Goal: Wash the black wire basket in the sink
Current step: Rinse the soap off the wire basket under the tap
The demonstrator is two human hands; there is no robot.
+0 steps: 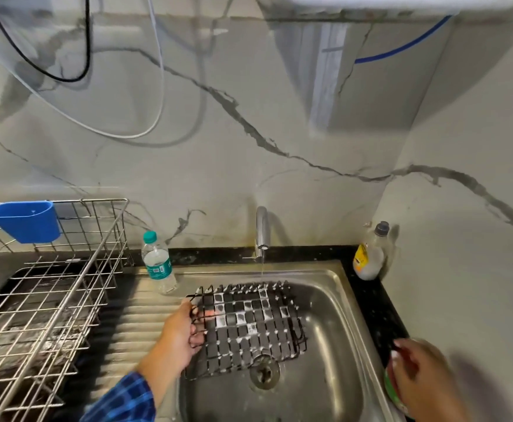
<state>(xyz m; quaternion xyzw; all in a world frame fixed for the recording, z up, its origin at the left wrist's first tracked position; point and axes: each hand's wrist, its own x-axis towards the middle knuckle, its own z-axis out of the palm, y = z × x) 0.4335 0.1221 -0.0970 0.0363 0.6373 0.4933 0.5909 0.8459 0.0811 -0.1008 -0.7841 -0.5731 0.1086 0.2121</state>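
— Black wire basket: we see it soapy, mid-frame in the sink under the tap.
— Our left hand grips its left edge; right hand, lower right, blurred, grip unclear.

Pretty clearly a home kitchen: steel sink with a running tap, dish rack on the black counter, marble-look wall tiles.

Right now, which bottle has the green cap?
The clear water bottle left of the tap, on the sink's draining board. The other bottle, in the right corner, has a dark cap and a yellow label.
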